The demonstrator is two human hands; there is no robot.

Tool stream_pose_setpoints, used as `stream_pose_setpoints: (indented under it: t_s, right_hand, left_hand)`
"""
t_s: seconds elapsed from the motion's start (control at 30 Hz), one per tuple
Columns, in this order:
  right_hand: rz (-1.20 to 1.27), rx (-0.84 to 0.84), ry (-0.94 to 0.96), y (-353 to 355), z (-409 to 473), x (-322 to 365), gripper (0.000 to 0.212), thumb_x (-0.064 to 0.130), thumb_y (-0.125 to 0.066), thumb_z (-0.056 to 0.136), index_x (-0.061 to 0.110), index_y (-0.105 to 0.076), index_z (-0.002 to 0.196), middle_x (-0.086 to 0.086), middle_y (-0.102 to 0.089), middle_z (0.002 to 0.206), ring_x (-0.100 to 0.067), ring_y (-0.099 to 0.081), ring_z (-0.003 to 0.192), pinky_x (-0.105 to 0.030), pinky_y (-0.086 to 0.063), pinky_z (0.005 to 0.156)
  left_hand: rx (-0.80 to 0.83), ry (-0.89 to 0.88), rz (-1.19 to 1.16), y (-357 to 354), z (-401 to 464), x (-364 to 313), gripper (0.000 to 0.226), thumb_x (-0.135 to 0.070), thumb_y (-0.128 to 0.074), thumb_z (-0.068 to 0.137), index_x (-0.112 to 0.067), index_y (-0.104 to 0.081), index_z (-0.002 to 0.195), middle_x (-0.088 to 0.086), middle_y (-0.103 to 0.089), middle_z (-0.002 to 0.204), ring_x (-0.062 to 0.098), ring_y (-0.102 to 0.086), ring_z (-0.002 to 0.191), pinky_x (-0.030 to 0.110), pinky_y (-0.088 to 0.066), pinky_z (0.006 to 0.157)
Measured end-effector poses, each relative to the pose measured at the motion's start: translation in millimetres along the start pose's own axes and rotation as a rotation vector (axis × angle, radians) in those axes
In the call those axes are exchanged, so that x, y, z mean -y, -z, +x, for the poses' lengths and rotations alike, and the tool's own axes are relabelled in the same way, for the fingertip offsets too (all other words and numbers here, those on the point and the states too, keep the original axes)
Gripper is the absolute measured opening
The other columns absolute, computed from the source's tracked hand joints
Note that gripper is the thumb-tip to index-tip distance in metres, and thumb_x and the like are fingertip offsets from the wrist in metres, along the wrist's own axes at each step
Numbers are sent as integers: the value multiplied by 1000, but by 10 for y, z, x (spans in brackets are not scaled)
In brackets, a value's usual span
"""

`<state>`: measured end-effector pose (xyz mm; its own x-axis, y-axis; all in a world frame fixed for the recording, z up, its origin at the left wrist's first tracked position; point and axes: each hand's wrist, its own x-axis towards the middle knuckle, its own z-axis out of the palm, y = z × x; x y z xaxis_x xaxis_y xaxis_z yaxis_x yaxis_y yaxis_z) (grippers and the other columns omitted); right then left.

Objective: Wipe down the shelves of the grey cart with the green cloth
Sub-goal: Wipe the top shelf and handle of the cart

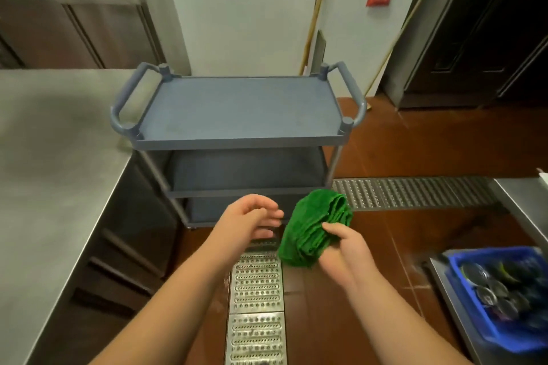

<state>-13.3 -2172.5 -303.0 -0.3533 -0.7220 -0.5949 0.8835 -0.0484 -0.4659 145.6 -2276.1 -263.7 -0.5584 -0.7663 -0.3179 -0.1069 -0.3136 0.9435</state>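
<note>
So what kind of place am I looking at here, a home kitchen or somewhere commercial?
Most likely a commercial kitchen or its dishwashing area. A steel counter runs along the left, perforated metal drain grates are set into the floor, and a grey cart with several shelves stands ahead.

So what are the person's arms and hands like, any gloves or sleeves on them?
No gloves and no sleeves in view. Both forearms are bare from the bottom edge of the picture up to the wrists. The left hand and the right hand are bare too, with no watch, ring or band showing on either.
</note>
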Motion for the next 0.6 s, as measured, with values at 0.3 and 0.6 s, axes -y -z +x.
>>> stream_pose_setpoints:
  t_s: [0.3,0.6]
  right_hand:
    - [0,-16,-45,-94,1145,1157,45,9,-44,79,-2,-58,120,-26,-72,105,-40,-73,82,-56,-60,63]
    - [-47,259,-137,-424,2129,2002,74,6,-86,30,-3,-75,103,-28,-65,123,-42,-68,103,-58,-58,71]
  left_hand:
    - [-184,61,-115,-223,1462,-373,23,3,-43,93,-9,-63,95,9,-73,85,19,-69,73,31,-56,65]
    - [-372,31,-165,-196,2461,-739,22,2,-44,94,-12,-61,93,6,-71,87,18,-68,74,28,-56,62]
